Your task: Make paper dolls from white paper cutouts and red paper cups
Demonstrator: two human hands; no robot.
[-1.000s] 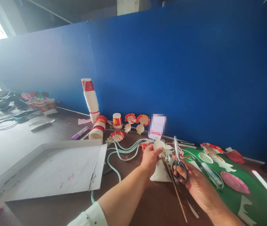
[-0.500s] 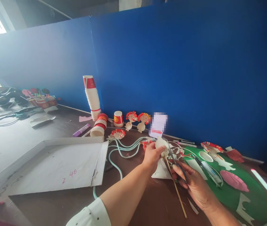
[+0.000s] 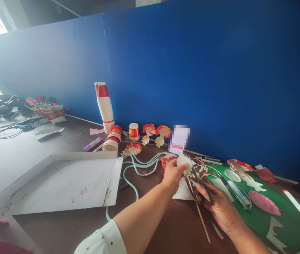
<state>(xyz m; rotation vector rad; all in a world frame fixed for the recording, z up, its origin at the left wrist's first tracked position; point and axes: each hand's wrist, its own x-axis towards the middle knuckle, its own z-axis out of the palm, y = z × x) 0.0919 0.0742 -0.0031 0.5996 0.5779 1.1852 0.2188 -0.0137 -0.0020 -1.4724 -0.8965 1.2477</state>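
Between the thumb and fingers of my left hand (image 3: 173, 175) is a pale paper cutout (image 3: 183, 163) with a rounded top. My right hand (image 3: 220, 206) is wrapped around the dark handles of a pair of scissors (image 3: 204, 192). The scissor blades point up and lie along the cutout's right edge; whether they touch it I cannot tell. A thin wooden stick (image 3: 202, 221) slants down from below the cutout, its upper end partly hidden by my hands. Under my hands lies a white piece of paper (image 3: 183, 191).
A shallow white box lid (image 3: 60, 185) lies at left. Behind it stand stacked paper cups (image 3: 106, 111). Paper figures with red fringes (image 3: 163, 135) lean against the blue partition (image 3: 205, 70). On the green mat (image 3: 255, 220) are a utility knife (image 3: 238, 195) and a pink paper disc (image 3: 264, 203).
The whole view has shifted slightly. My left hand still holds the cutout, and the scissors stay at its right edge with little visible movement.
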